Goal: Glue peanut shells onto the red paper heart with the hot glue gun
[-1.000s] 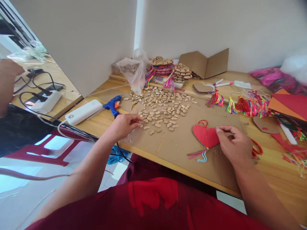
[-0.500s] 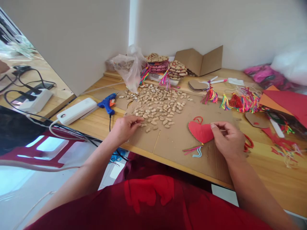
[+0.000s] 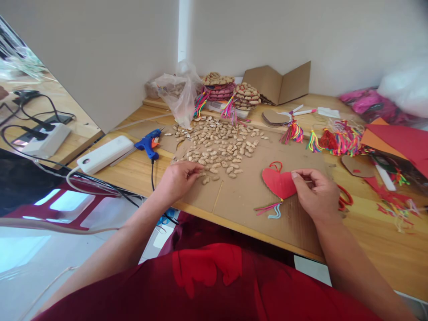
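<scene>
A red paper heart (image 3: pixel 278 182) with a red loop on top and a coloured tassel (image 3: pixel 271 209) below lies on a brown cardboard sheet (image 3: pixel 247 200). My right hand (image 3: pixel 316 195) pinches the heart's right edge. My left hand (image 3: pixel 177 178) rests on the cardboard at the near edge of a spread of peanut shells (image 3: pixel 220 147), fingertips curled among the nearest shells; whether a shell is between them I cannot tell.
A blue glue gun (image 3: pixel 147 143) and a white power strip (image 3: pixel 105 154) lie left of the shells. Behind are a plastic bag (image 3: pixel 179 96), stacked shell-covered hearts (image 3: pixel 234 93) and folded cardboard (image 3: pixel 277 82). Coloured tassels (image 3: pixel 334 142), red paper (image 3: pixel 404 142) and scraps fill the right.
The view has shifted slightly, so the table sits a little lower-left. My left hand stays at the shells and my right hand keeps its hold on the heart.
</scene>
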